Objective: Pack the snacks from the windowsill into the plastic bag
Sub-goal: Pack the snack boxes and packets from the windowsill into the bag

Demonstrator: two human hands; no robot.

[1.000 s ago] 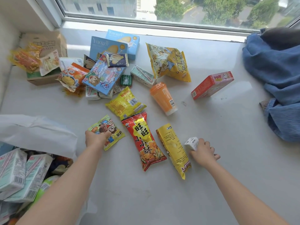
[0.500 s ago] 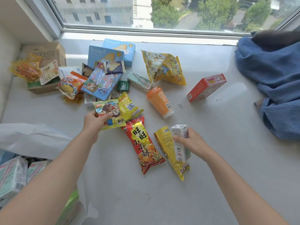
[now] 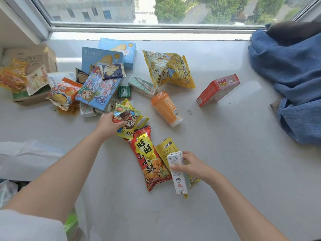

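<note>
My left hand [image 3: 106,126] grips a small green-and-yellow cartoon snack packet [image 3: 126,119], held over another yellow packet [image 3: 144,119]. My right hand [image 3: 192,165] holds a white drink carton [image 3: 178,173] above a long yellow packet [image 3: 166,146]. A red snack bag [image 3: 147,157] lies between my hands. The white plastic bag [image 3: 26,153] sits at the left edge, its contents mostly hidden by my arm. Farther back lie an orange cup [image 3: 166,108], a big yellow popcorn bag [image 3: 168,68], a red box [image 3: 217,89] and blue boxes [image 3: 104,56].
A pile of more snacks and a cardboard box [image 3: 31,98] fills the back left corner. Blue cloth [image 3: 291,80] is heaped at the right. The window frame [image 3: 156,29] runs along the far edge of the white sill [image 3: 234,162].
My left hand lifted the cartoon packet and carried it forward over the yellow packet. My right hand picked up the white carton and moved it left over the long yellow packet.
</note>
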